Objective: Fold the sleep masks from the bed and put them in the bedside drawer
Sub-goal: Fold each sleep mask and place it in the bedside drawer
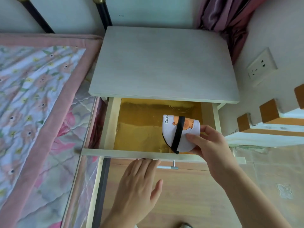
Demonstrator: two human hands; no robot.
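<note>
I read "CAP" on the folded mask, its strap running near-to-far. My right hand pinches it over the open drawer; my left hand rests flat, fingers at the drawer front.

Soft, even daylight fills the room, bright and without hard shadows. The shiny gold foil lining of the open wooden drawer throws back patchy glare (strongest near its front). Straight edges bow toward the frame borders from the wide lens. Focus is slightly soft throughout.
</note>
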